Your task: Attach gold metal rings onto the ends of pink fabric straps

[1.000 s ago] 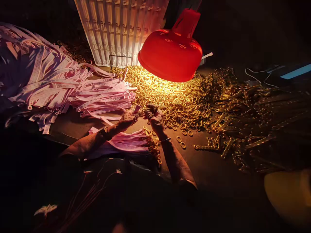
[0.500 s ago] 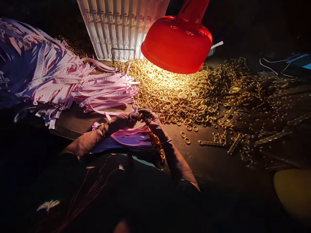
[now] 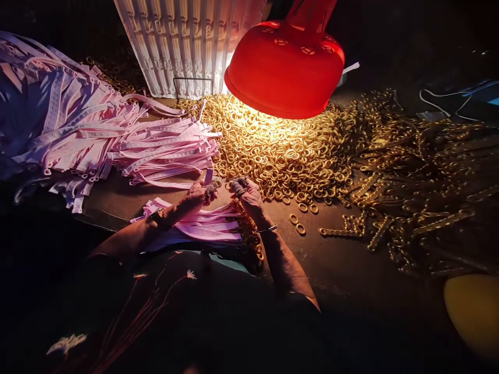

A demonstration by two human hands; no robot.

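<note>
My left hand (image 3: 203, 194) is closed in a pinch, with a short end of a pink strap (image 3: 209, 176) standing up from it. A gold ring (image 3: 218, 183) shows at its fingertips. Facing it across a small gap, my right hand (image 3: 248, 195) pinches another gold ring (image 3: 228, 185). Dark wrappings cover several fingertips of both hands. Below them lies a bundle of pink straps (image 3: 210, 223), partly hidden by my left forearm. Linked gold rings (image 3: 255, 240) hang at that bundle's right end, beside my right wrist.
Loose gold rings (image 3: 280, 150) are heaped under a red lamp (image 3: 284, 72). A large pile of pink straps (image 3: 78, 119) spreads at the left. Gold chains (image 3: 393, 171) lie at the right. Behind stands a pale ribbed panel (image 3: 191, 47). The brown tabletop (image 3: 296, 259) shows in front.
My hands have drawn apart, the left one shifting left and slightly down. A gap now shows between the fingertips, with gold rings visible there. The whole view has shifted slightly.
</note>
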